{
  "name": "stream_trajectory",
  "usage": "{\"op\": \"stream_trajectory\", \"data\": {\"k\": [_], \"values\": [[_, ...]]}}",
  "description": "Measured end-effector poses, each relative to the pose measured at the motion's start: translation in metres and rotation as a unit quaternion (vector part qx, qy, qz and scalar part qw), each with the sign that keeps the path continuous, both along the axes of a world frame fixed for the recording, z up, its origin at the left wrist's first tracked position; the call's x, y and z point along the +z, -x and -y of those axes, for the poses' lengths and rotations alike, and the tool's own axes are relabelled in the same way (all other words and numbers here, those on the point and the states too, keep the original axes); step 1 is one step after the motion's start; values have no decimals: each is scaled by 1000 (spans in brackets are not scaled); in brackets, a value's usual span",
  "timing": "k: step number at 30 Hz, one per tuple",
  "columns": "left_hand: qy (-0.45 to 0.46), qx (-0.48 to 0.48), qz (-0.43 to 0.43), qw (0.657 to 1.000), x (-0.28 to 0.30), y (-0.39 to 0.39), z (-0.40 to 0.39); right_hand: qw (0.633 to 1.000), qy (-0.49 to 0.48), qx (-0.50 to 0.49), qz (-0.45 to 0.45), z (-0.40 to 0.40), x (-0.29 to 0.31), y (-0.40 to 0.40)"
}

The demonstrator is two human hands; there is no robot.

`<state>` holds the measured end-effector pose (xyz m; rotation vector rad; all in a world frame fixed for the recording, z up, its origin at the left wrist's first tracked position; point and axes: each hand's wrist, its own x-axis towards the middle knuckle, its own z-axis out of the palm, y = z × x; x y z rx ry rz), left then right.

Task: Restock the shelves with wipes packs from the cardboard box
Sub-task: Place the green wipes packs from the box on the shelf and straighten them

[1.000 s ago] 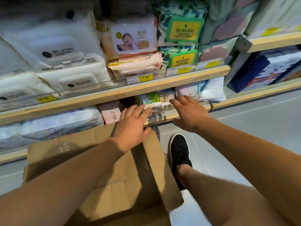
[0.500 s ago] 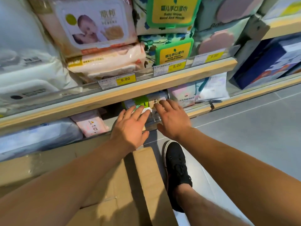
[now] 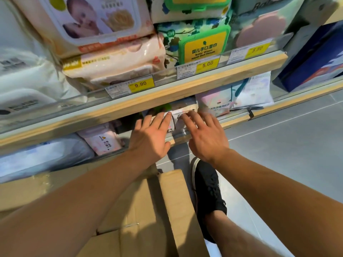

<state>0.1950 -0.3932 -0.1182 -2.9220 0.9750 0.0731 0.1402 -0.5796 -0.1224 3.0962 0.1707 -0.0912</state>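
both hands reach under the upper shelf; left hand and right hand lie flat, fingers straight, on small wipes packs on the lower shelf (labels blurred); box sits below, on the floor.

Both hands reaching deeper under upper shelf edge: left hand and right hand now closing together, straight fingers pressing small wipes packs on lower shelf. Camera leaning closer; cardboard box sliding toward bottom of view.
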Motion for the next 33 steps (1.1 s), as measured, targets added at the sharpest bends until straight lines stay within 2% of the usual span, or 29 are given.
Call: {"op": "stream_trajectory", "data": {"k": [3, 11, 16, 22, 27, 33], "values": [[1, 1, 6, 1000, -2, -1, -2, 999, 9, -23, -29, -4, -2, -8], [7, 34, -13, 999, -3, 0, -1, 998, 32, -56, -28, -17, -5, -16], [79, 54, -3, 995, 9, 8, -11, 999, 2, -51, -2, -19, -1, -17], [-2, 70, -32, 997, 4, 15, -26, 999, -37, 16, 16, -27, 0, -15], [-7, 72, -39, 997, 5, 11, -23, 999, 0, 17, -37, -37, -2, -17], [6, 68, -18, 997, 7, 13, -24, 999, 27, -2, -31, -47, -6, -16]]}}
